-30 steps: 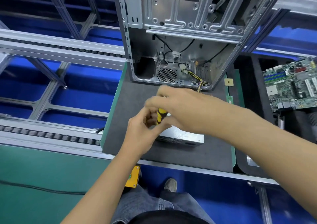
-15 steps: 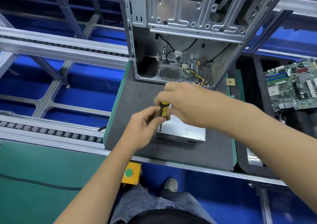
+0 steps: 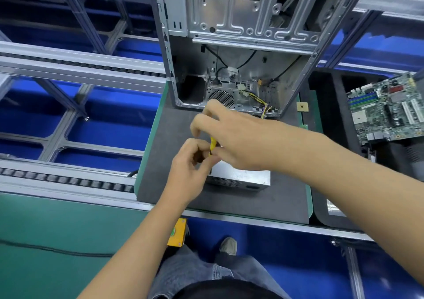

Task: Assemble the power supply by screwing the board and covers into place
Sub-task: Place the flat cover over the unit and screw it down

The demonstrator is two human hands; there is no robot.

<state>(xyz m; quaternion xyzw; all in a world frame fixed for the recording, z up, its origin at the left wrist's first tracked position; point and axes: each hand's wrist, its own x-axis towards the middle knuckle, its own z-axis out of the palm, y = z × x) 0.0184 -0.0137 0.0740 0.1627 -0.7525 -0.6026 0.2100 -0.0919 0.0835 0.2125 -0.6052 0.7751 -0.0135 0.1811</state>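
I count one open bare-metal computer chassis [image 3: 241, 35], upright at the far edge of the dark grey foam work mat [image 3: 165, 142]. One green motherboard [image 3: 387, 108] sits well apart, off the mat's right edge, on a black tray [image 3: 321, 106]. One silver box-shaped power supply [image 3: 241, 176] lies flat on the mat near its front edge, just in front of the chassis and mostly hidden under my hands. One yellow-and-black screwdriver [image 3: 213, 144]; only a strip of handle shows between the two hands.

Right hand [image 3: 238, 138] reaches in from the right, palm down, fingers curled round the screwdriver handle from above. Left hand [image 3: 195, 163] comes up from the front, fingers bent in at the lower part of the screwdriver by the supply's left end; I can't tell whether it's pinching the shaft or a screw. The tip is hidden by the left hand.

Around: one bundle of yellow and black wires [image 3: 259, 101] inside the chassis base, one yellow button box [image 3: 176, 232] below the mat's front edge, two roller conveyor rails [image 3: 68, 181] off the mat's left edge.
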